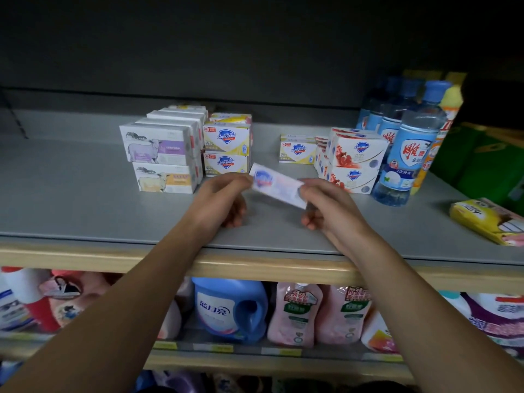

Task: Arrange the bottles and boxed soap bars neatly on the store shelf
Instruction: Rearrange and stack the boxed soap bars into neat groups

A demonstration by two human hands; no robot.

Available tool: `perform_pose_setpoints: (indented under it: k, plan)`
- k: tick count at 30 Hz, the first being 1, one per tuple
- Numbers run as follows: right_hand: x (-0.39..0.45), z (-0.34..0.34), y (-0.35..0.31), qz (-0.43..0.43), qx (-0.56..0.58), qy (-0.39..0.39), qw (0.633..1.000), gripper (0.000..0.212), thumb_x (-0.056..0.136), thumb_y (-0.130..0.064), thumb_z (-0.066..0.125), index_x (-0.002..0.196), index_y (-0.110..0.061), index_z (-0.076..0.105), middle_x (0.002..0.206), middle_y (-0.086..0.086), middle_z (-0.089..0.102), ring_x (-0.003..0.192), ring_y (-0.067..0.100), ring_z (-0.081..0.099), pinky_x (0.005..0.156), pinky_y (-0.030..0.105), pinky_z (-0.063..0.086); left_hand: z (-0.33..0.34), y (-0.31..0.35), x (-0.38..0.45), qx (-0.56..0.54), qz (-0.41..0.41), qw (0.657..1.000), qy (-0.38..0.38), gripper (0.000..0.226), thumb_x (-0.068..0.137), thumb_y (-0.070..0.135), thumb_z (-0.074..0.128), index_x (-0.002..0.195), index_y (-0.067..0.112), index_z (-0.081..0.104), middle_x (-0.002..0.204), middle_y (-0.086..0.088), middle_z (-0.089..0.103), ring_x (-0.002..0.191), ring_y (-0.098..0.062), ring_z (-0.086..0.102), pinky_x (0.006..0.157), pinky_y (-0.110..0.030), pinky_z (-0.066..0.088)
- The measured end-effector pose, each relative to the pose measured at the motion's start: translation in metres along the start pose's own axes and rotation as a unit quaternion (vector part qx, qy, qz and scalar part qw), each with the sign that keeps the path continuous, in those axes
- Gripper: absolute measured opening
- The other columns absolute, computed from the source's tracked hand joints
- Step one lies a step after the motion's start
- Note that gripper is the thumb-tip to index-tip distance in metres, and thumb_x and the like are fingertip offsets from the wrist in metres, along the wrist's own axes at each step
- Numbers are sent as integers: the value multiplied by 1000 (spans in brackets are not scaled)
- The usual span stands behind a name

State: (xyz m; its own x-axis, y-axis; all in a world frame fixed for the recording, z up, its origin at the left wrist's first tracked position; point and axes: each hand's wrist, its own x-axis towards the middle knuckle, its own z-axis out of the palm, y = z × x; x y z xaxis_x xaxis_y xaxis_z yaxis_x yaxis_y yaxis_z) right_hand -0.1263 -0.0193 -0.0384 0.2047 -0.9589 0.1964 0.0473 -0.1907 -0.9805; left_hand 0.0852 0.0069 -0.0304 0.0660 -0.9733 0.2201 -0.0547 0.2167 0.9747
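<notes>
A white and blue boxed soap bar (276, 186), blurred, hangs tilted just above the grey shelf (85, 211). My left hand (224, 201) pinches its left end and my right hand (326, 205) pinches its right end. Behind it stand stacks of soap boxes: white sheep-printed ones (161, 157) at the left, yellow Safeguard ones (226, 148) beside them, one yellow box (297, 150) farther back, and red-printed white ones (354, 163) at the right. Clear bottles with blue caps and labels (408, 146) stand in a row at the far right.
A yellow-capped orange bottle (446, 131) stands beside the blue bottles. A yellow packet (487, 219) lies at the shelf's right front, with green packs (482, 163) behind it. The lower shelf holds a blue detergent jug (229, 307) and pink pouches (295, 316).
</notes>
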Motion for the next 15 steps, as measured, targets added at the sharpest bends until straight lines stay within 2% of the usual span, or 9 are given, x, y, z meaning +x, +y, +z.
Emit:
perform_pose_setpoints:
  k: [2,4,6,8,10,12,15]
  plan:
    - [-2,0,1,-14,-19,-13,1000,31,89,-7,65,117,-22,64,106,-2,65,59,18,61,52,25,49,-1,-1,1,-49,-4,999,-16,24,88,41,60,87,21,72,73,-16,67,51,-25,59,47,-29,47]
    - [-3,1,2,-42,-65,-11,997,34,90,-12,66,118,-31,62,119,-8,61,69,16,65,61,27,53,0,-3,1,-47,0,999,-10,23,94,41,57,100,22,71,86,-16,71,58,-24,64,50,-30,52]
    - [-2,2,3,-61,-83,1,995,28,94,-21,62,117,-37,61,117,-17,61,76,10,67,66,29,56,2,-5,2,-29,12,999,6,20,95,37,57,107,25,68,85,-12,70,53,-24,61,47,-28,50]
    - [-2,2,5,-68,-109,14,992,31,94,-22,63,120,-38,56,115,-25,59,80,8,68,69,31,58,1,-6,2,-30,29,999,11,20,95,25,60,113,31,65,77,-3,68,47,-22,57,43,-26,46]
    - [0,2,8,-64,-121,25,990,46,91,-18,68,130,-31,49,123,-17,58,89,14,68,80,35,57,-1,-8,1,-36,48,998,-9,34,93,12,61,119,34,62,74,0,64,46,-22,56,43,-26,46]
    - [1,2,8,-57,-127,31,990,41,90,-13,69,127,-23,56,121,-7,66,101,15,67,94,39,53,-4,-8,0,-48,51,997,-40,46,92,3,60,129,30,58,88,-6,66,48,-24,56,45,-29,48]
    - [-1,3,5,-74,-137,29,987,30,90,-6,66,115,-22,64,108,-9,72,97,4,68,91,30,54,-5,-6,0,-84,37,994,-57,52,90,-6,58,135,20,53,106,-14,68,51,-26,58,50,-32,52]
